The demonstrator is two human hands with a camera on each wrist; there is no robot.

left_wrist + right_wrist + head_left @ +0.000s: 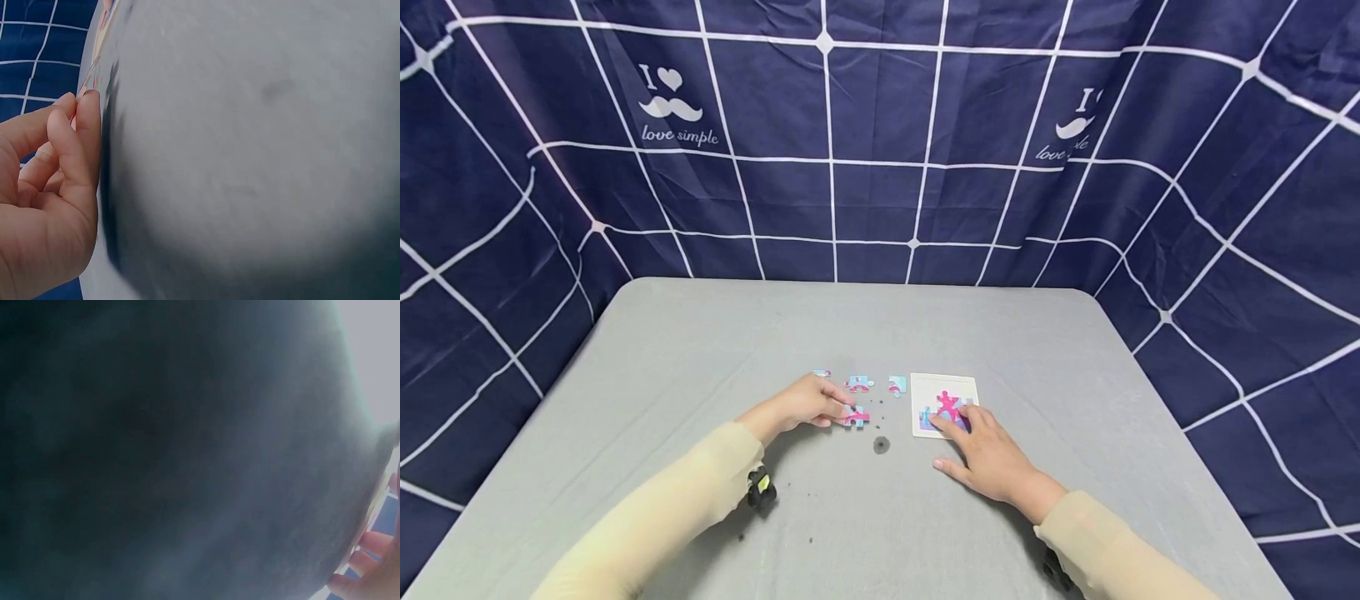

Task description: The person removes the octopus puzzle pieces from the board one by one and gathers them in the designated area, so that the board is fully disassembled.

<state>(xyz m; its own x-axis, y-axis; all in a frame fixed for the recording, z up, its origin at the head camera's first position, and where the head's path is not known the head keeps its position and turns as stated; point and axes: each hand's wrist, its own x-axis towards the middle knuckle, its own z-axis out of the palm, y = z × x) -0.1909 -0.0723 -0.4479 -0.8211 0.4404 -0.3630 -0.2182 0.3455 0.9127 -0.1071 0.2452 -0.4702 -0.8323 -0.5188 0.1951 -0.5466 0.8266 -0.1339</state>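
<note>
So the left hand (805, 402) is pinching a pink-and-blue puzzle piece (856, 415) by its left edge, thumb and fingertips closing in on it with basically no gap. That piece is sitting left of the white tray (925, 385), a bit nearer the person than the loose blue-and-pink piece (859, 383). The right hand (992, 454) isn't gripping anything: its thumb is pointing well away from the fingers, and the fingertips are resting over the joined pieces (949, 403) inside the tray. Can't really tell how hard they're pressing; the right wrist view is mostly showing dark blur.
</note>
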